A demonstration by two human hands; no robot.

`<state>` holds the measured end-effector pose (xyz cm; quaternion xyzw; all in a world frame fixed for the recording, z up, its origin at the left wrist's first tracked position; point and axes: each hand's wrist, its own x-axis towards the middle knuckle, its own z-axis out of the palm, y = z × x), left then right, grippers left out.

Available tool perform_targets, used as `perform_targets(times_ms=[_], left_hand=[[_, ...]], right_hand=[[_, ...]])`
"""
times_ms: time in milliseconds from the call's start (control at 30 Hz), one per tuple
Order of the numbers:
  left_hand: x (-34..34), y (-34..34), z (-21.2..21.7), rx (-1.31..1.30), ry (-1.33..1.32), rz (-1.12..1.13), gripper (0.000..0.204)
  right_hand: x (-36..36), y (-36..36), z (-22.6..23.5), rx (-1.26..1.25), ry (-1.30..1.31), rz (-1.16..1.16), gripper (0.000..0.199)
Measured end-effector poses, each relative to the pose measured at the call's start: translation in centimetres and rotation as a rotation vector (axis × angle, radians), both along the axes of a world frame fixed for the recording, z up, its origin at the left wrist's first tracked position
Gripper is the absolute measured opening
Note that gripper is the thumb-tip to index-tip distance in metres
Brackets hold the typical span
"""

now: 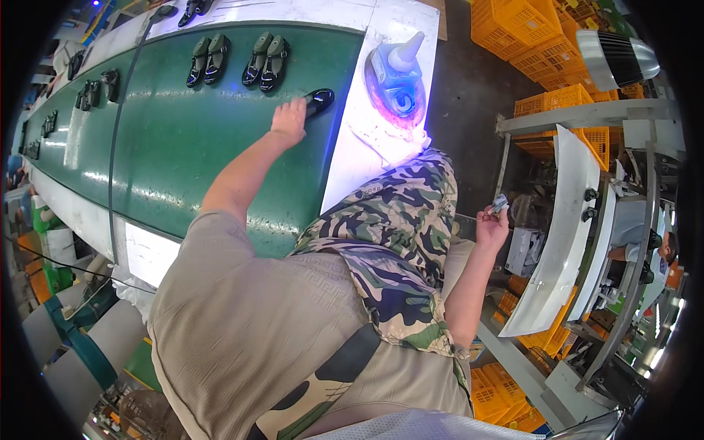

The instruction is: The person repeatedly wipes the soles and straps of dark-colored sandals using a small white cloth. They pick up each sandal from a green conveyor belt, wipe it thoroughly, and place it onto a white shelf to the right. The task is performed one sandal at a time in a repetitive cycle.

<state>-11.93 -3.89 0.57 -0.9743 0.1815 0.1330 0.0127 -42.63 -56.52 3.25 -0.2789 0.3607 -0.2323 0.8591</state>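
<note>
Green belt (161,158) takes up my left side, with black shoes set out in pairs; far ones (94,94) too small to detail, nearer two pairs (213,66) (271,70) stand side by side, toes my way, presumably so mates don't get mixed. Single shoe (320,100) sits apart near the belt's right edge, at my left hand (290,119): fingers bent over its near end, probably to steady or place it; can't tell if they're closed on it. White ledge (345,172) next, brightly lit, bottle (396,70) on it with a cone nozzle. Blue shows in its body; liquid or just light, can't say. Spot looks picked for reach without using belt space. Right hand (493,226) is off the ledge, thumb and fingers pinched on a small pale item (499,204), likely by the tips because it's tiny; can't make out what it is. Yellow crates (524,26) stacked beyond, contents unreadable. White shelf (550,249) at far right, small dark parts (589,195) beside it.
</note>
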Motion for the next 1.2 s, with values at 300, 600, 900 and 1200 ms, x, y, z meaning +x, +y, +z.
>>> perform_targets(times_ms=[300, 600, 900, 1200], left_hand=[[6.2, -1.5, 1.7, 0.04, 0.398, 0.328, 0.059], [0.2, 0.4, 1.1, -1.642, 0.902, 0.628, 0.051], [-5.4, -13.9, 15.2, -1.358, -0.003, -0.482, 0.066], [-7.0, -18.6, 21.2, -1.208, -0.204, -0.937, 0.049]], right_hand=[[5.1, 3.6, 3.5, -0.095, 0.091, 0.048, 0.017], [7.7, 4.4, 3.6, -0.192, 0.218, 0.136, 0.014], [14.9, 12.0, 13.6, -0.749, -0.108, 0.363, 0.021], [14.2, 12.5, 16.7, -1.019, 0.034, 0.354, 0.021]])
